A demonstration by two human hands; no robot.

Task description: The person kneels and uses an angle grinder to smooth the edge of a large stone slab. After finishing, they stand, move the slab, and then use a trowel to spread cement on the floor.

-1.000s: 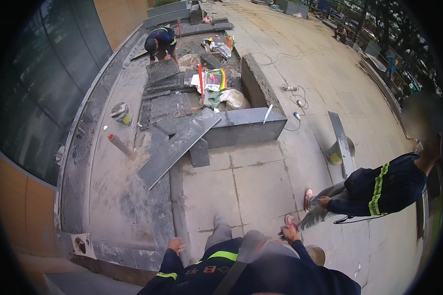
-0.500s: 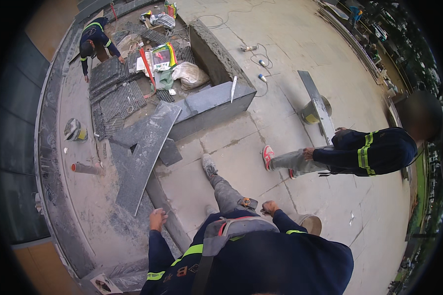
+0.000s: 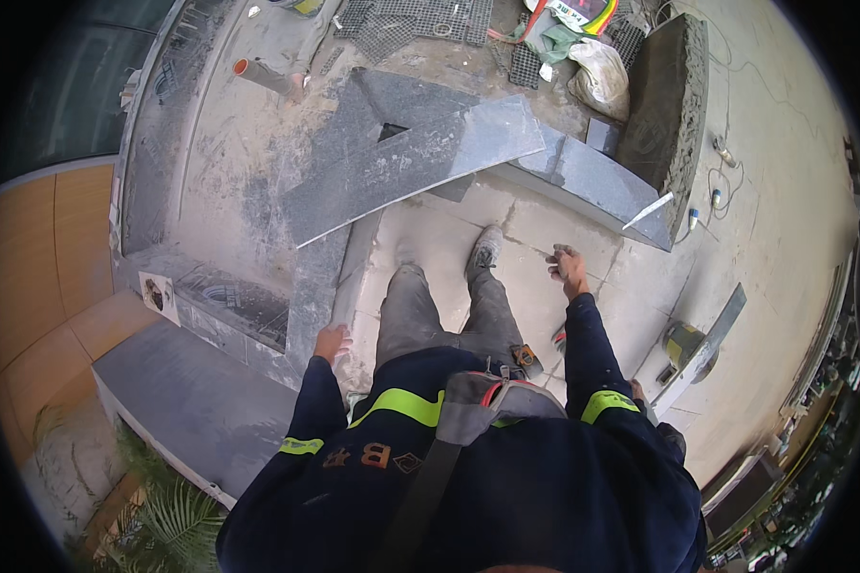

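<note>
My left hand [image 3: 333,344] hangs open beside the dusty granite edge [image 3: 311,315] at my left, its fingers loosely apart. My right hand [image 3: 568,267] is out to the right above the pale paving [image 3: 530,258], its fingers curled; whether something small is in them I cannot make out. A long grey stone slab [image 3: 411,167] lies diagonally across other slabs ahead of my feet. A low stone-faced wall [image 3: 588,191] runs to the right of it, with a thin white strip [image 3: 647,211] on its corner.
A pipe [image 3: 268,76], mesh panels [image 3: 411,29] and sacks [image 3: 597,81] lie ahead. Power connectors and cable [image 3: 717,199] are on the right, near a bucket with a board [image 3: 698,349]. A grey ledge [image 3: 191,392] and plants [image 3: 167,525] are behind left. A person's partly hidden hand [image 3: 637,392] is at right.
My view has swung down and forward toward the slabs. My right hand has risen outward. The person at right is now mostly hidden; the one working ahead is out of view.
</note>
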